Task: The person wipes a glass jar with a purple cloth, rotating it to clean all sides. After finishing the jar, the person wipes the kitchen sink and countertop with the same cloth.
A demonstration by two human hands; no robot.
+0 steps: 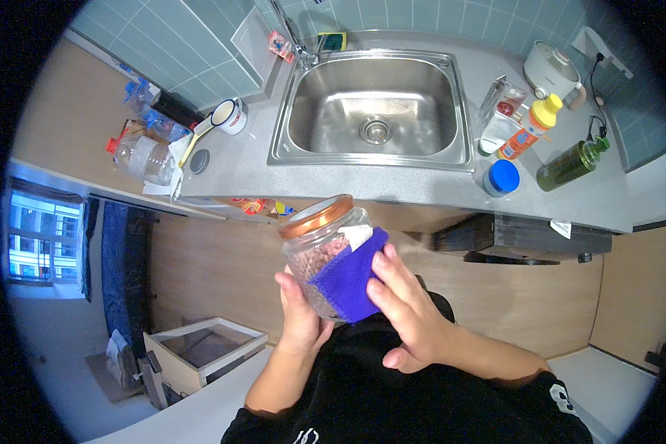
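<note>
A clear glass jar [305,250] with a copper-coloured screw lid is held up in front of my body, tilted, with brownish contents inside. Around its left side and base my left hand [299,311] is closed. A purple cloth [347,280] lies against the jar's right side, under the fingers of my right hand [408,311], which press it to the glass. Just above the cloth, a whitish label [358,237] shows on the jar. The underside of the jar is partly hidden.
Beyond the jar, a stainless steel sink [372,161] is set in the grey countertop [333,180]. A blue-lidded jar [502,177], yellow-capped bottle [527,130] and green pump bottle [569,166] stand or lie right. An enamel mug [230,117] and large plastic bottle [144,158] are left.
</note>
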